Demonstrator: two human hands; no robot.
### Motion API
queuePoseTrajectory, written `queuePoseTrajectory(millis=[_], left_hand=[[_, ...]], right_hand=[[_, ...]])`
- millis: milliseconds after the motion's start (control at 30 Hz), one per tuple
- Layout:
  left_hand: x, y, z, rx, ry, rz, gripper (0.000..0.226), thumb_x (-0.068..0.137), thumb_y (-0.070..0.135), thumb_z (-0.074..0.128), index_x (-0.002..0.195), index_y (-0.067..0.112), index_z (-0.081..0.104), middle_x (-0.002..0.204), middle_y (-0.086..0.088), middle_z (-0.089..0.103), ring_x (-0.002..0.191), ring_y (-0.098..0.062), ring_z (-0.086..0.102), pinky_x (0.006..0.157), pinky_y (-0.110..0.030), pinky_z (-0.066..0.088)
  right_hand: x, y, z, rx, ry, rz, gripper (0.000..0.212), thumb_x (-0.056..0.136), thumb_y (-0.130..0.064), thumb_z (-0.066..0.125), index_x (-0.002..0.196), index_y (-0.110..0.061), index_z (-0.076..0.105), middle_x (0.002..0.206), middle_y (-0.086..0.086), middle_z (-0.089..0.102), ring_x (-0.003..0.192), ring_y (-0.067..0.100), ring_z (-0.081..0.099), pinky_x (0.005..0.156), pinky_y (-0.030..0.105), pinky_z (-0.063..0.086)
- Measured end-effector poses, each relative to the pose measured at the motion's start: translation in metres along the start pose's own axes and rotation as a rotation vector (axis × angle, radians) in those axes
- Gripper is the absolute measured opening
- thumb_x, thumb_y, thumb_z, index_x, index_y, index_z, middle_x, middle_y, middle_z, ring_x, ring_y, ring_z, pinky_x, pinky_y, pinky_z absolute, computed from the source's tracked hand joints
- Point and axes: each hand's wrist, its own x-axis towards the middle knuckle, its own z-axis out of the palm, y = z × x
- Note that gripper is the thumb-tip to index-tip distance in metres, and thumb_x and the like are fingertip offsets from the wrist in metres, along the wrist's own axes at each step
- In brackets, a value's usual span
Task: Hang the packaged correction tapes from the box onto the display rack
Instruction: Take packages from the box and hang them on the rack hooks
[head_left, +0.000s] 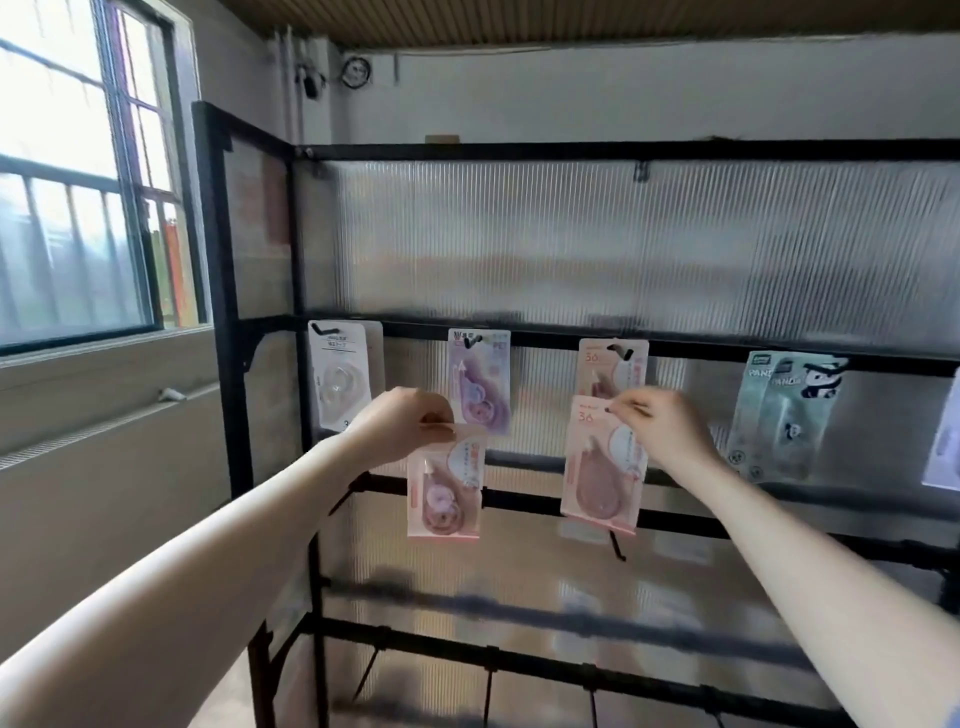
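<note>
While both hands are up at the rack, this is how I read it from my end:

Right pack: a pink correction tape pack (605, 462) hangs from my right hand (667, 428), just below a matching pink pack (613, 366) already on its hook (623, 353).
Right grip: fingertips pinching the top edge of the card, beside the hang hole.
Left pack: a second pink-carded pack (447, 483) dangles from my left hand (402, 423), in front of the lilac pack (479, 382) hung on the same bar.
Left grip: fingers curled over the card's top edge, pinching it.
Rack: black display rack (223, 291) with ribbed translucent panels; a clear pack (337, 379) hangs at the left, panda packs (784, 410) at the right.
Box: not in view.
Step, as I judge it: threading the right pack onto the pink hook — the left one waits.
Risk: the hole sits close to my fingertips, so they may block the hook tip and the card could buckle or slip.
Risk: lifting the pack may nudge the hung one off its hook — the two are near touching.
Risk: the left pack hangs from a light pinch and may swing into the lilac pack.
</note>
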Motion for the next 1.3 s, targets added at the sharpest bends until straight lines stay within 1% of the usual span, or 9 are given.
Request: queuePoseTrajectory(millis=[133,333,433,633,833,1000,1033,1133,1300], left_hand=[[0.007,0.007,-0.003,0.007,0.02,0.003,0.009,0.085,0.029,0.065,0.089,0.021,0.067,0.075,0.012,0.056,0.071,-0.012,0.053,0.058,-0.023,0.037],[0.011,0.019,0.001,0.003,0.014,-0.014,0.007,0.084,0.029,0.066,0.087,0.023,0.066,0.07,0.015,0.053,0.07,-0.011,0.052,0.052,-0.019,0.033],[0.011,0.024,0.003,0.013,0.008,-0.027,0.01,0.084,0.029,0.066,0.089,0.021,0.066,0.076,0.009,0.058,0.073,-0.014,0.055,0.057,-0.023,0.038],[0.011,0.031,0.005,0.028,-0.007,-0.052,0.012,0.084,0.03,0.066,0.091,0.021,0.066,0.081,0.007,0.061,0.078,-0.017,0.058,0.065,-0.027,0.044],[0.013,0.037,0.008,0.029,-0.003,-0.05,0.01,0.084,0.029,0.066,0.087,0.019,0.065,0.075,0.009,0.058,0.076,-0.018,0.057,0.066,-0.03,0.045],[0.015,0.042,0.013,0.038,-0.022,-0.044,0.011,0.085,0.03,0.065,0.078,0.022,0.061,0.07,0.012,0.055,0.072,-0.017,0.055,0.065,-0.032,0.045],[0.015,0.043,0.014,0.035,-0.023,-0.04,0.011,0.085,0.029,0.065,0.079,0.021,0.061,0.07,0.012,0.055,0.072,-0.016,0.055,0.065,-0.031,0.045],[0.015,0.048,0.015,0.025,-0.018,-0.035,0.009,0.085,0.028,0.065,0.083,0.019,0.064,0.072,0.01,0.057,0.07,-0.013,0.054,0.063,-0.028,0.043],[0.016,0.051,0.019,0.022,-0.032,-0.051,0.01,0.086,0.028,0.064,0.086,0.018,0.065,0.077,0.008,0.06,0.073,-0.015,0.056,0.066,-0.031,0.046]], right_hand=[[0.021,-0.005,-0.017,0.045,0.086,-0.042,0.017,0.088,-0.017,0.062,0.099,-0.008,0.07,0.099,0.004,0.07,0.093,0.021,0.064,0.086,0.046,0.05],[0.031,-0.014,-0.038,0.052,0.212,-0.13,0.011,0.086,-0.012,0.065,0.093,-0.007,0.071,0.092,0.003,0.071,0.086,0.01,0.061,0.082,0.033,0.051],[0.035,-0.013,-0.04,0.082,0.223,-0.142,0.011,0.086,-0.01,0.064,0.093,-0.006,0.071,0.091,0.003,0.071,0.086,0.01,0.062,0.08,0.026,0.048],[0.045,-0.016,-0.042,0.057,0.125,-0.159,0.015,0.089,-0.011,0.061,0.097,-0.003,0.071,0.097,0.007,0.071,0.092,0.018,0.063,0.084,0.025,0.044],[0.056,-0.018,-0.046,0.055,-0.019,-0.113,0.02,0.091,-0.011,0.057,0.104,-0.002,0.068,0.105,0.007,0.068,0.096,0.015,0.058,0.085,0.026,0.042],[0.063,-0.017,-0.053,0.066,-0.141,-0.072,0.017,0.092,-0.012,0.055,0.1,-0.004,0.069,0.095,0.006,0.065,0.086,0.018,0.058,0.066,0.025,0.042],[0.063,-0.018,-0.054,0.057,-0.162,-0.077,0.018,0.092,-0.012,0.055,0.101,-0.004,0.069,0.095,0.005,0.065,0.087,0.019,0.058,0.067,0.025,0.044],[0.065,-0.019,-0.058,0.022,-0.205,-0.087,0.02,0.092,-0.013,0.056,0.105,-0.004,0.068,0.099,0.003,0.065,0.094,0.017,0.058,0.082,0.031,0.047],[0.068,-0.011,-0.054,-0.004,-0.224,-0.083,0.022,0.092,-0.012,0.056,0.11,-0.005,0.067,0.106,0.006,0.066,0.095,0.016,0.058,0.083,0.029,0.045]])
